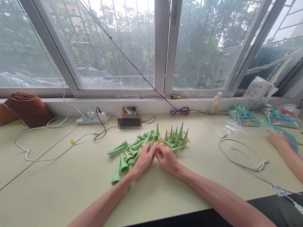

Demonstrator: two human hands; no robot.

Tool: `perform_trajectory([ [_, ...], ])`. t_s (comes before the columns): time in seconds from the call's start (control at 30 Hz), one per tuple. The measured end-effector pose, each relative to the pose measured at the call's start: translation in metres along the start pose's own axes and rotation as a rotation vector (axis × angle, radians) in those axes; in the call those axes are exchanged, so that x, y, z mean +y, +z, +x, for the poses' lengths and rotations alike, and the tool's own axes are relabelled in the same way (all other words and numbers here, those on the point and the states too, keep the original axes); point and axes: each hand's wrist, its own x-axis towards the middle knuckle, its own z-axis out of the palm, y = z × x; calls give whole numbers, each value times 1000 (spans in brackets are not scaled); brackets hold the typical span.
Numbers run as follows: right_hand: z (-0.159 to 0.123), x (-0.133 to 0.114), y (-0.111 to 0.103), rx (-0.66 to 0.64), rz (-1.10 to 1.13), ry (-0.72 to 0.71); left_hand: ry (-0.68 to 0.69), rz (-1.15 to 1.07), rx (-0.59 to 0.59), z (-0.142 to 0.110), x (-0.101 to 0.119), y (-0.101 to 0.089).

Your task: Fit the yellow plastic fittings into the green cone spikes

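green cone (152, 143) held in left hand (145, 157)

Your right hand (167, 159): fingertips bunched, anything pinched there hidden. Base of green cone (152, 143) hidden by your left hand (145, 160). 11 o'clock: black box (129, 123) pixelated, unreadable. 2 o'clock: bottle label (216, 102) too small to read. 3 o'clock: other person's arm (287, 157) cut off by right edge. 10 o'clock: orange bag (7, 116) cropped by left edge.

Pale green table (71, 195), green cones (116, 176) among yellow pieces (187, 140), white power strip (95, 121), looped white cable (265, 161), clear plastic (233, 127)
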Motion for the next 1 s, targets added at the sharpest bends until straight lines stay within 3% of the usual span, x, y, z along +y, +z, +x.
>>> perform_trajectory([
  [1.0, 0, -1, -1, -16, 7, 10, 3, 28, -31, 3, -7, -1],
])
